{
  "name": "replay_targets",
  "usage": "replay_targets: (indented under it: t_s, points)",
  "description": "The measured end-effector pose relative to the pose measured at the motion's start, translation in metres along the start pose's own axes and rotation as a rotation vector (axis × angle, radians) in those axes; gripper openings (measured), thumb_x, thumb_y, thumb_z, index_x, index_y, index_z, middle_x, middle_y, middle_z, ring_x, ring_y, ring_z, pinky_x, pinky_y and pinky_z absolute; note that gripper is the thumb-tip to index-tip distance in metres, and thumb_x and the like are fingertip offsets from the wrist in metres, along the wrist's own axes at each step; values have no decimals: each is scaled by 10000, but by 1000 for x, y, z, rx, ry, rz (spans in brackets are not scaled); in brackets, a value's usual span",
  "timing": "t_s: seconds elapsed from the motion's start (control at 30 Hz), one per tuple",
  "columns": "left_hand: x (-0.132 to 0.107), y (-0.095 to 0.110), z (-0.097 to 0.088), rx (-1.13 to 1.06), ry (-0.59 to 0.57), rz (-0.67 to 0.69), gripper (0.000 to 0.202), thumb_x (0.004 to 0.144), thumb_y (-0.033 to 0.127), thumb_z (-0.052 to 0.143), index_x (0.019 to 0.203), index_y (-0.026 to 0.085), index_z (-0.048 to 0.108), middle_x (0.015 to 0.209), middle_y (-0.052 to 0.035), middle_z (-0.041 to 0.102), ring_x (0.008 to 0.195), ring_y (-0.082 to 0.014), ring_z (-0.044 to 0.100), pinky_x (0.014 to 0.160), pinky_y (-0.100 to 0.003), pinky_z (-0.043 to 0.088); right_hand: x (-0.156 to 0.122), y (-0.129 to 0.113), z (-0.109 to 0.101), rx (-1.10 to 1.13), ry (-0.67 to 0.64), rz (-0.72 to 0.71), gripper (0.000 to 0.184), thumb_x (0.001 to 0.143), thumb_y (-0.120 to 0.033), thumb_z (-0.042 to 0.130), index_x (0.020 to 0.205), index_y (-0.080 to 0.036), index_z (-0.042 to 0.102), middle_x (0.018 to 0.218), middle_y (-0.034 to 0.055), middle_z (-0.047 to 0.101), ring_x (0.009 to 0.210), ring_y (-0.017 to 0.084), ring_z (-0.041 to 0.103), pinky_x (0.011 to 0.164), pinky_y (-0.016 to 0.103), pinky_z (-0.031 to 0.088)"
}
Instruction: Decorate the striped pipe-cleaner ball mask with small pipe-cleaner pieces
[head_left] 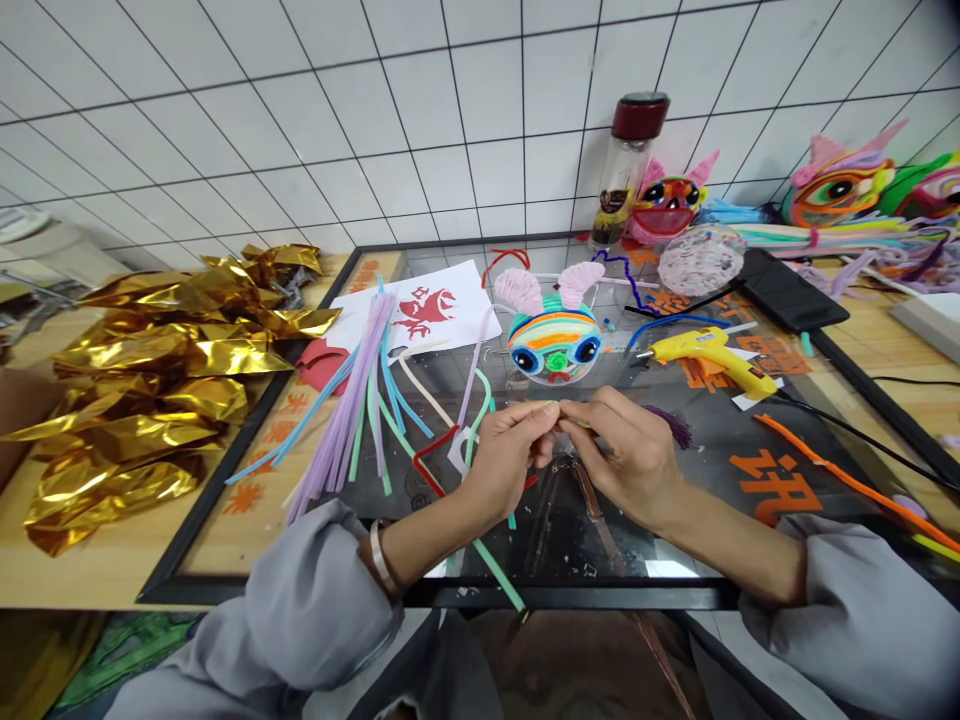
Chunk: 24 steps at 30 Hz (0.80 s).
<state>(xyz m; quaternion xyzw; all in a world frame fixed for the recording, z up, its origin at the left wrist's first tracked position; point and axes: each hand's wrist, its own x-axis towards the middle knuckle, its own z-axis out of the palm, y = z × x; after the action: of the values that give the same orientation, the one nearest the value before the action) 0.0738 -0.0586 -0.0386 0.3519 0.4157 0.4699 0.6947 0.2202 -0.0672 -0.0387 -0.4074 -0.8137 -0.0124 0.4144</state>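
Observation:
My left hand (pixel 501 455) and my right hand (pixel 634 450) meet fingertip to fingertip above the dark glass board (pixel 645 545). Both are closed in a pinch, and whatever sits between the fingers is too small to make out. Just beyond them stands an animal head made of pipe cleaners (pixel 556 330), with pink ears, blue-ringed eyes and a green nose. A bent red pipe cleaner (pixel 429 470) and a green pipe cleaner (pixel 496 572) lie by my left hand. Partly behind my right hand is a dark purple tassel (pixel 670 424).
Loose lavender pipe cleaners (pixel 367 400) lie left, beside a white sheet with a red paper cutout (pixel 424 310) and gold foil pieces (pixel 172 340). On the right are a yellow glue gun (pixel 712 358) with its cord, a black phone (pixel 793 290), a bottle (pixel 621 185) and finished heads (pixel 667 205).

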Motion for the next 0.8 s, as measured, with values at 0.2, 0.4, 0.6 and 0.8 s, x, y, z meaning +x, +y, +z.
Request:
replay_targets:
  t_s: [0.2, 0.4, 0.6, 0.8]
  points:
    - [-5, 0, 3, -95, -27, -84, 273, 676, 357, 719, 664, 121, 583, 556, 31, 469, 482, -56, 399, 464, -205, 294, 2, -3, 4, -62, 37, -30, 121, 893, -202, 562, 823, -151, 647, 648, 30, 579, 586, 129, 553, 562, 247, 421]
    - [-6, 3, 4, -82, -102, -122, 324, 706, 408, 698, 643, 129, 545, 548, 19, 478, 482, -71, 418, 446, -202, 307, 5, 1, -1, -70, 50, -74, 137, 874, -161, 575, 745, -161, 622, 626, 21, 576, 567, 124, 548, 548, 243, 420]
    - [-2, 2, -4, 81, -190, -104, 415, 785, 540, 579, 700, 134, 554, 520, 7, 499, 472, -97, 445, 459, -226, 334, 6, 9, -10, 127, -21, -2, 63, 874, -166, 584, 839, -164, 637, 704, 31, 618, 626, 114, 575, 581, 229, 455]
    - [1, 18, -16, 598, -321, 103, 430, 902, 469, 450, 626, 143, 499, 585, 18, 480, 518, -82, 446, 538, -227, 348, 5, 13, -11, 143, -91, -39, 62, 874, -170, 586, 849, -149, 639, 700, 30, 603, 617, 114, 561, 572, 232, 438]
